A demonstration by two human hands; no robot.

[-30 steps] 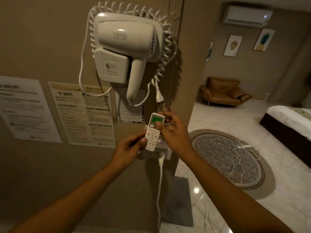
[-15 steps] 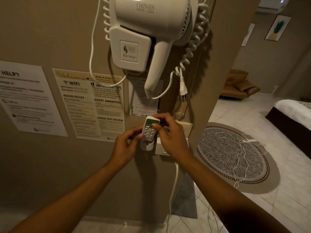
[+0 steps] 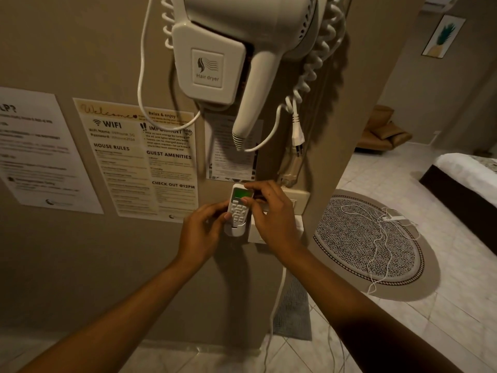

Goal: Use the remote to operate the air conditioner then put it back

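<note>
Hair dryer (image 3: 242,49) hangs above remote (image 3: 238,208); notice (image 3: 139,157) just left.

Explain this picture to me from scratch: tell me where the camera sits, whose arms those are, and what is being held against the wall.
There is no machine here. One wide-angle camera is worn on a person's head and looks forward and down, so the two bare arms reaching in from the bottom are the wearer's own. The left hand and right hand both hold a small white remote with a lit green screen. Its lower end sits in a white wall holder. Above hangs a wall-mounted hair dryer, with a printed welcome notice to its left. To the right the room shows a round rug on the tiled floor.
</note>
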